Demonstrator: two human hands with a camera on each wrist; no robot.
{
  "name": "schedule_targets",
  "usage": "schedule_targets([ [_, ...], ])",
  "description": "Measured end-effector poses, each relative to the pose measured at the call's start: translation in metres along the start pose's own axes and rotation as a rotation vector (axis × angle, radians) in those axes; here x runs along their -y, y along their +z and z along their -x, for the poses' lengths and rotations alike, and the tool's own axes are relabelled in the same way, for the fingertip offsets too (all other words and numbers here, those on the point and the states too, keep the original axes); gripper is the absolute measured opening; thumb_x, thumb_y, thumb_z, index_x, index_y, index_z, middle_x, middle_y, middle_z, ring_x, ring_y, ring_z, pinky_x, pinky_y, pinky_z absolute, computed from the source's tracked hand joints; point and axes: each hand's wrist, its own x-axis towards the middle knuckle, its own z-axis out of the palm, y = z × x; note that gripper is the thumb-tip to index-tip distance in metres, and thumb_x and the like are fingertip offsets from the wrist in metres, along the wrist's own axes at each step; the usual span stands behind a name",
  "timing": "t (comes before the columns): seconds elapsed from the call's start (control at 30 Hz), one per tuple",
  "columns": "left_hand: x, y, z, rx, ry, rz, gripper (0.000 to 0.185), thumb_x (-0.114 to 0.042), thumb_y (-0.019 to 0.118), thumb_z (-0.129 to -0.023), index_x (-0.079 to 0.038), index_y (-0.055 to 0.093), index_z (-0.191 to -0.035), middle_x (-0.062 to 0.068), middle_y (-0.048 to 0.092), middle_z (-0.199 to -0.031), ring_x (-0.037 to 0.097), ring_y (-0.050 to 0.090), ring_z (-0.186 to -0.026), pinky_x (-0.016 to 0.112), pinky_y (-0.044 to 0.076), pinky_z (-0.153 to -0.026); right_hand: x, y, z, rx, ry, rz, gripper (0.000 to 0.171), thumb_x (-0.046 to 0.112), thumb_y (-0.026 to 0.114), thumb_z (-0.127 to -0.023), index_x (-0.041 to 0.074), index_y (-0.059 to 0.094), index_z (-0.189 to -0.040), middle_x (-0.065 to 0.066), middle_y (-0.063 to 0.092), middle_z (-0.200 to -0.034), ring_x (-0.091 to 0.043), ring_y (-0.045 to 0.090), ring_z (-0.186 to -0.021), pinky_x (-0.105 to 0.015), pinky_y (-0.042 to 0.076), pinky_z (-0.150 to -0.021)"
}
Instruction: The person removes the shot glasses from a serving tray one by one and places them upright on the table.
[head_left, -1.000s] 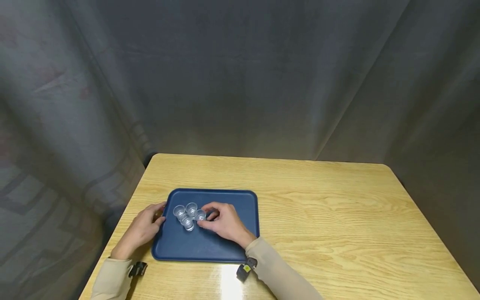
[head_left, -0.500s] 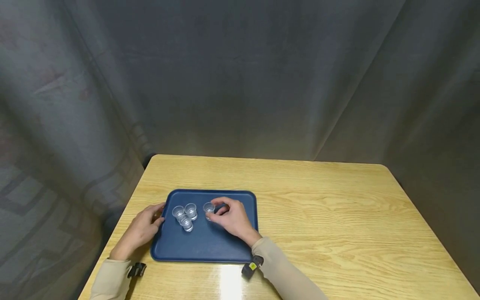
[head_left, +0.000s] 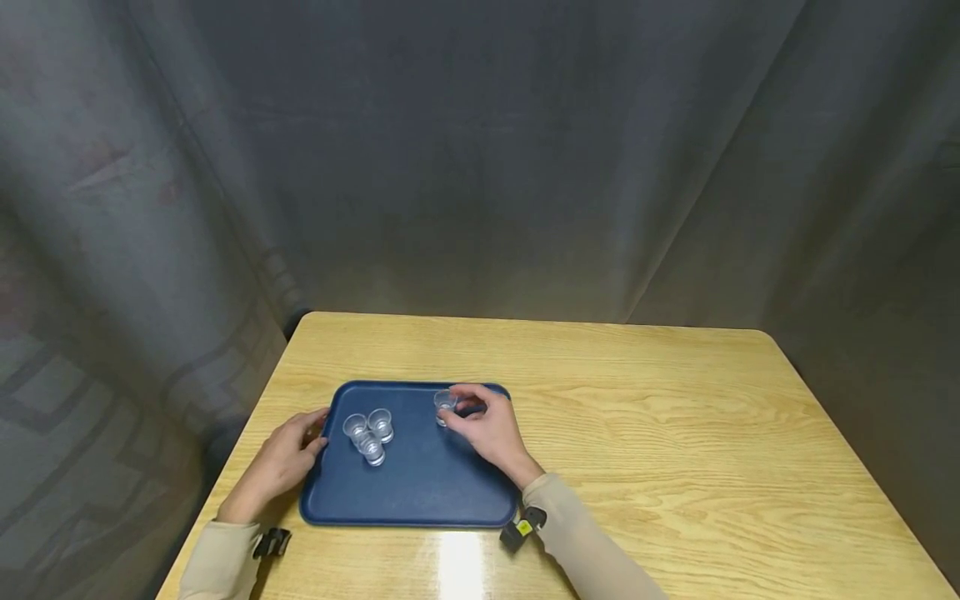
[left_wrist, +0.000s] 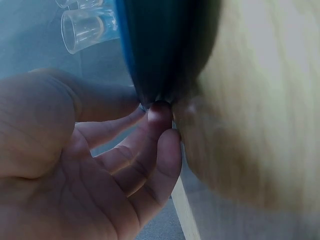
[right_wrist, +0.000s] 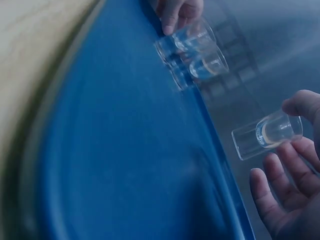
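A blue tray (head_left: 412,500) lies on the left part of the wooden table. My left hand (head_left: 281,454) holds its left rim, thumb and fingertips meeting at the edge in the left wrist view. Between thumb and fingers, my right hand (head_left: 495,429) pinches a clear shot glass (head_left: 444,403) over the back right part of the tray. In the right wrist view this shot glass (right_wrist: 250,140) looks lifted off the tray. The other shot glasses, a front one (head_left: 372,451), a left one (head_left: 355,427) and a right one (head_left: 381,424), stand close together on the tray's left side.
The wooden table (head_left: 660,433) stretches far to the right of the tray. Grey curtains (head_left: 480,167) hang behind the table and on both sides. Each wrist bears a small black device, such as the right one (head_left: 517,533).
My right hand has carried its shot glass away from the other glasses, right and toward the tray's back. The left hand stays at the rim, and the other glasses stand where they were.
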Motion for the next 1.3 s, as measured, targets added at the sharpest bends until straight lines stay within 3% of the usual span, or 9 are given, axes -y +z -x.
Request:
schedule_targets([
  [0.23, 0.001, 0.001, 0.001, -0.01, 0.007, 0.005, 0.049, -0.002, 0.062, -0.103, 0.009, 0.053, -0.15, 0.027, 0.065, -0.128, 0.033, 0.066, -0.104, 0.053, 0.055, -0.09, -0.005, -0.017, -0.005, -0.05, 0.031, -0.017, 0.035, 0.013, 0.087, -0.087, 0.007, 0.079, -0.12, -0.014, 0.079, -0.104, -0.011, 0.073, -0.087, -0.02, 0.058, -0.072],
  [0.63, 0.002, 0.001, 0.001, 0.003, -0.012, -0.007, 0.049, -0.003, 0.061, -0.103, 0.009, 0.052, -0.15, 0.027, 0.064, -0.127, 0.032, 0.063, -0.1, 0.05, 0.055, -0.087, -0.014, -0.057, -0.014, -0.178, 0.088, -0.038, 0.037, 0.01, 0.085, -0.089, 0.003, 0.076, -0.124, -0.017, 0.077, -0.118, -0.017, 0.073, -0.098, -0.018, 0.058, -0.079],
  [0.97, 0.001, 0.001, 0.001, 0.004, -0.017, 0.003, 0.049, -0.003, 0.061, -0.104, 0.009, 0.052, -0.15, 0.025, 0.064, -0.124, 0.031, 0.062, -0.099, 0.048, 0.054, -0.086, -0.02, -0.096, -0.021, -0.272, 0.115, -0.049, 0.037, 0.008, 0.084, -0.091, -0.001, 0.075, -0.125, -0.023, 0.074, -0.123, -0.006, 0.069, -0.093, -0.015, 0.056, -0.074],
  [1.3, 0.002, 0.003, 0.0, 0.004, -0.01, 0.01, 0.049, -0.003, 0.061, -0.104, 0.009, 0.052, -0.15, 0.025, 0.065, -0.126, 0.03, 0.063, -0.1, 0.047, 0.054, -0.086, -0.033, -0.132, -0.021, -0.364, 0.1, 0.045, 0.037, 0.011, 0.084, -0.091, -0.002, 0.074, -0.125, -0.023, 0.074, -0.122, 0.005, 0.066, -0.087, -0.012, 0.052, -0.07],
])
